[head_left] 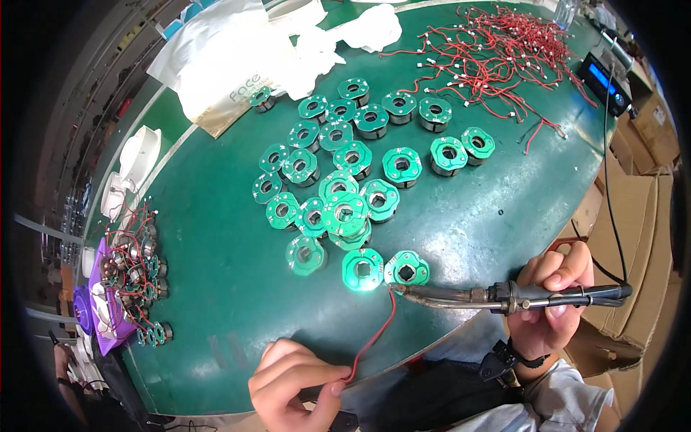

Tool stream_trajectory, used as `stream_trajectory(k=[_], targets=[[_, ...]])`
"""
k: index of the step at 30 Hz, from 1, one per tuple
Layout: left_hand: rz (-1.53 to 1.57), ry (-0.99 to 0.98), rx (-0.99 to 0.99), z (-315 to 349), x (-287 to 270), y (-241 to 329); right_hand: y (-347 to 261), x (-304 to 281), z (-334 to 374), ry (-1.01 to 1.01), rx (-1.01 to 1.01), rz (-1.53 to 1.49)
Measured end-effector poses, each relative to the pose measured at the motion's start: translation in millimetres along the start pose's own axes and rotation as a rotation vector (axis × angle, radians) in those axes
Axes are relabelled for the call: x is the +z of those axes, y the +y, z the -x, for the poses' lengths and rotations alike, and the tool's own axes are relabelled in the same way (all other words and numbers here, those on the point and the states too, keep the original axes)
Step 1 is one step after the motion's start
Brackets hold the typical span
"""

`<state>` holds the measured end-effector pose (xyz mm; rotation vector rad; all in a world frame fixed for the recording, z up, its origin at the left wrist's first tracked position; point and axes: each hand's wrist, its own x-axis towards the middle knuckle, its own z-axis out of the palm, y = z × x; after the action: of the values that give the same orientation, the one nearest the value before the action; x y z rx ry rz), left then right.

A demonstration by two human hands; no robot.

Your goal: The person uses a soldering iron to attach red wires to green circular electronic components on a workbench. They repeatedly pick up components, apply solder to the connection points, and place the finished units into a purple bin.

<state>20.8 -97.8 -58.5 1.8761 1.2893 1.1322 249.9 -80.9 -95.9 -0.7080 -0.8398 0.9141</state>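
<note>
My left hand point(296, 380), at the table's front edge, pinches the lower end of a short red wire point(376, 335) between thumb and fingertips. From there the wire runs up to the edge of a ring-shaped green circuit board point(419, 271). My right hand point(553, 306) is wrapped round a soldering iron point(517, 297) with a thin metal tube along its shaft. The iron points left, and its tip is at the wire's upper end by that board; whether they touch I cannot tell. Just left sits a similar board point(350, 269) under bright glare.
Several round green boards on metal cores point(401, 165) stand mid-table, some stacked. A tangle of red wires point(497, 54) lies far right, near a box with a blue display point(603, 78). Wired parts point(133, 270) lie left beside a purple bag point(103, 299). A white bag point(216, 65) lies at the back.
</note>
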Motion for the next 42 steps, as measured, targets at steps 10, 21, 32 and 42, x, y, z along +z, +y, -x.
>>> stream_trajectory(k=[10,21,32,42], targets=[[0.221,0.171,-0.059,8,1,-3,3,-2,0,0.012,-0.027,0.03],[0.091,0.235,-0.145,12,5,-14,7,-15,-11,0.021,-0.111,-0.128],[-0.226,0.67,-0.098,27,-11,-13,-41,-67,-38,-0.009,0.173,-0.452],[-0.185,0.228,-0.543,205,50,-112,-40,-107,-4,0.072,0.184,-0.438]])
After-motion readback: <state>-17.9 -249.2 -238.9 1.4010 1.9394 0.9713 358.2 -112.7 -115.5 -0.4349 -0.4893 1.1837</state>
